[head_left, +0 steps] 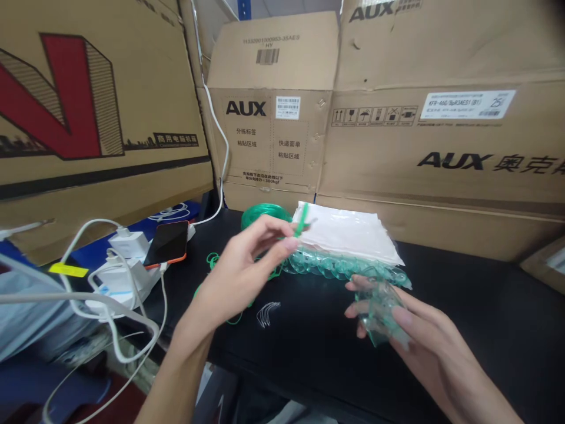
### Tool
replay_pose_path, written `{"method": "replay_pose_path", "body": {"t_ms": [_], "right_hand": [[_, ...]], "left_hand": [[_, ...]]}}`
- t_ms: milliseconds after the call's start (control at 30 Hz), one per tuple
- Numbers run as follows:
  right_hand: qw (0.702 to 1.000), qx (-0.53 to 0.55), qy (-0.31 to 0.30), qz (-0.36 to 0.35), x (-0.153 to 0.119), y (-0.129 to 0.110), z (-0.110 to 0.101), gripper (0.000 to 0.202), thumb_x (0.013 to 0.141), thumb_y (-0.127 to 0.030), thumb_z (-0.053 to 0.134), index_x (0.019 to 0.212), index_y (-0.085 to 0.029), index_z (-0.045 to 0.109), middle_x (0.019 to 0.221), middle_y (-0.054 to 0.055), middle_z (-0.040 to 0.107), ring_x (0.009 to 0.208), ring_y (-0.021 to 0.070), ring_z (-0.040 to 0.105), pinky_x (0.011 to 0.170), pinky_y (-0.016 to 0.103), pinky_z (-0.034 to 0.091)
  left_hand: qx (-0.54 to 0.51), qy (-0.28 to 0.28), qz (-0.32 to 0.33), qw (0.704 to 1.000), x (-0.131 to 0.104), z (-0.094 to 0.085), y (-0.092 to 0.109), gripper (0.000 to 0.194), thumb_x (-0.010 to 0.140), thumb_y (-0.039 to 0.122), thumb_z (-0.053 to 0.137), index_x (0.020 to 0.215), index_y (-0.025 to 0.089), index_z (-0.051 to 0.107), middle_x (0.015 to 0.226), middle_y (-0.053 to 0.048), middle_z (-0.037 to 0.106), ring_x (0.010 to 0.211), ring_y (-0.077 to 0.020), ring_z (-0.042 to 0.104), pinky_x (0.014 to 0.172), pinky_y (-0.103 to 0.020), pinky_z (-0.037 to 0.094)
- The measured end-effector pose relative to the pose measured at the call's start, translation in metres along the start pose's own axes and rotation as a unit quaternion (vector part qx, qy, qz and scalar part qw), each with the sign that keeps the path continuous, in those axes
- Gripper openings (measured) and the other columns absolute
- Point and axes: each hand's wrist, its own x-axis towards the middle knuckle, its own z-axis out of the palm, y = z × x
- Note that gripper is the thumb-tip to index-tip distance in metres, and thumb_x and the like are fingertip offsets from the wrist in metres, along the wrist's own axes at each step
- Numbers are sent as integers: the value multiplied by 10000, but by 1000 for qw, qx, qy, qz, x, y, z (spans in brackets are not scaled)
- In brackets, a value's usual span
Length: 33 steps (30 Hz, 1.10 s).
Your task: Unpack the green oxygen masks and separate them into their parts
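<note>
Centre of frame: left hand [245, 268], thumb and fingertips narrowed in a pinch on one short green strip [302, 219], near upright with a slight tilt, edges blurred. Lower right of centre: right hand [421, 330], fingers curled around clear green plastic [377, 318], see-through, number of layers impossible to tell. Behind both, at centre: one white packet [346, 227], flat, in clear wrapping; along its near edge, a row of clear green pieces [326, 266], overlapping. Just left of the packet, partly behind the left hand: one coil of green cord [265, 211]. Left of centre, partly hidden by the left wrist: loose green cord [212, 259] in loops. Below the left hand: a small group of thin white strands [267, 314], curved, side by side, on a black tabletop [304, 353]. Left of frame: one phone [168, 242] with orange edge, screen dark; beside it, white chargers [129, 244] and tangled white cables [117, 335], one with a yellow tag [68, 270]. Upper left: brown carton [154, 76] with red and black print. Upper centre and upper right: brown cardboard [384, 141] marked AUX, with white printed labels [470, 105].
</note>
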Motion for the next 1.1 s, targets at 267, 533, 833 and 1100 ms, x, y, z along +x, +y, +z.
{"method": "replay_pose_path", "body": {"t_ms": [267, 533, 833, 1100], "right_hand": [[999, -3, 1, -33, -5, -19, -47, 518, 923, -535, 676, 1347, -250, 761, 1166, 175, 790, 916, 341, 735, 801, 424, 622], [997, -51, 25, 46, -3, -24, -95, 427, 962, -495, 655, 1221, -199, 820, 1268, 186, 769, 1041, 374, 765, 908, 413, 640], [999, 13, -20, 40, -4, -34, -70, 426, 1048, -479, 545, 1268, -204, 785, 1291, 151, 767, 1148, 379, 742, 994, 479, 630], [999, 16, 38, -29, -2, -36, -57, 376, 1018, -436, 597, 1259, -234, 803, 1232, 126, 803, 1228, 348, 718, 1053, 403, 592]], "left_hand": [[72, -217, 5, 973, -8, 57, -2, 71, 1040, 316, 644, 1049, 257, 682, 1150, 42, 755, 1097, -161, 679, 996, -272, 437], [104, -294, 35, 949, -12, 85, -28, 126, 1072, 240, 574, 1064, 259, 698, 1124, 38, 759, 1107, -169, 643, 1009, -302, 433], [103, -255, 19, 961, -10, 89, -26, 98, 1082, 258, 571, 1075, 267, 668, 1164, 92, 737, 1092, -122, 642, 1012, -239, 400], [109, -293, 0, 950, -13, 93, -30, 141, 1074, 238, 576, 1016, 265, 702, 1106, 96, 757, 1032, -135, 648, 973, -259, 409]]}}
